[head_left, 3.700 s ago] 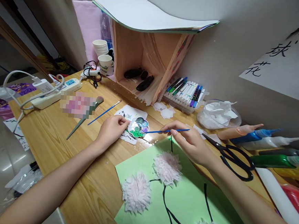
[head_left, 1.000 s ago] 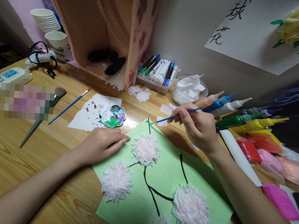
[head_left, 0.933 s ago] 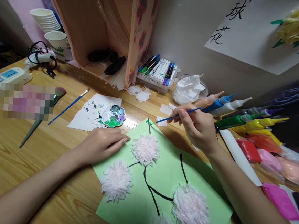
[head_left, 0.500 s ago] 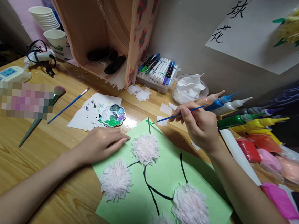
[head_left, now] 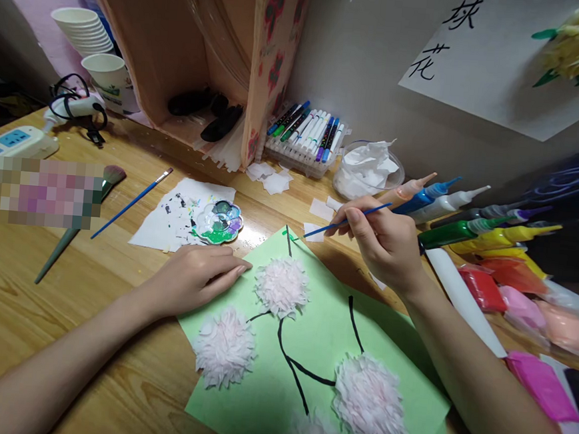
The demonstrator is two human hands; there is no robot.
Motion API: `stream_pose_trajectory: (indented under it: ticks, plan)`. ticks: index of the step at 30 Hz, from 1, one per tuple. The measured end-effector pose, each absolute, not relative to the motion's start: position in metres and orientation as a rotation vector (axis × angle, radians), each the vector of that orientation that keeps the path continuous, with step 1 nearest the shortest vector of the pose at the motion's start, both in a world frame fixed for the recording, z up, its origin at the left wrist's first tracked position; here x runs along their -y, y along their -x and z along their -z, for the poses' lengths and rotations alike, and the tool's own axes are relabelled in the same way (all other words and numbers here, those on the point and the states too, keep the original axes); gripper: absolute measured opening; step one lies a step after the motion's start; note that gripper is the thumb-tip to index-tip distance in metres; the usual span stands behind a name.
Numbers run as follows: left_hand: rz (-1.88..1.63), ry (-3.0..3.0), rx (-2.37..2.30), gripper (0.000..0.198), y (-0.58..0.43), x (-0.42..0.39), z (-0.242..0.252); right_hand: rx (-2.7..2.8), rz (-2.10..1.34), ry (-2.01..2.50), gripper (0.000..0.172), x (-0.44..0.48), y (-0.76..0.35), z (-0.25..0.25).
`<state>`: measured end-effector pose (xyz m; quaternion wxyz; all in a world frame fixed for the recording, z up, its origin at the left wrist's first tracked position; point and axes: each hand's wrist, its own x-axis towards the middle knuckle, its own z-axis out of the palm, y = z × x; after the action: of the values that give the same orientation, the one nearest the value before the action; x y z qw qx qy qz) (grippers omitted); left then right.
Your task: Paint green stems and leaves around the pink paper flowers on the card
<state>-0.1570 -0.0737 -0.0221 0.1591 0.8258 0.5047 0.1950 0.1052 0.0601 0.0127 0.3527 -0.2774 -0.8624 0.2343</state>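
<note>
My right hand (head_left: 375,240) pinches a thin blue paintbrush (head_left: 349,220), its tip touching the green paper (head_left: 320,333) near the top corner. Small green paint marks (head_left: 290,236) lie there beside a black painted stem (head_left: 288,243). Flat across the paper's upper left edge rests my left hand (head_left: 202,277), fingers stretched out and holding nothing. Fluffy pale pink paper flowers (head_left: 282,287) are fixed on the sheet, with black branching lines (head_left: 302,372) between them. Just beyond my left hand sits a flower-shaped paint palette (head_left: 219,222) with green and purple paint, on a stained tissue (head_left: 164,217).
A second blue brush (head_left: 133,203) and a large brush (head_left: 75,227) lie left. Behind are a box of markers (head_left: 306,138) and a tub of tissue (head_left: 368,170). Paint bottles (head_left: 463,234) and clay packs (head_left: 484,289) crowd the right. A power strip (head_left: 14,145) sits far left.
The brush tip stays at nearly the same spot on the paper while the handle end shifts very slightly left. My left hand keeps its place. The whole view shifts a little.
</note>
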Motion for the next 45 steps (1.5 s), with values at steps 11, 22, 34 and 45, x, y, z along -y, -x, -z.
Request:
stream_pose_trajectory:
  ticks: [11,22,34,45]
  plan:
    - [-0.55,-2.361,-1.448,0.025,0.1571,0.0741,0.0203,2.201,-0.607,0.758,0.028,-0.0592,-0.1066,-0.0153]
    - [-0.558,-2.367,-1.446,0.026,0.1573,0.0749,0.0194,2.221,-0.619,0.759,0.028,-0.059,-0.1058,-0.0147]
    - [-0.561,-2.368,-1.451,0.027,0.1567,0.0744,0.0183,2.227,-0.588,0.768,0.032,-0.0594,-0.1062,-0.0153]
    - [-0.54,-2.391,-1.455,0.028,0.1558,0.0744,0.019,2.161,-0.59,0.744,0.027,-0.0559,-0.1051,-0.0168]
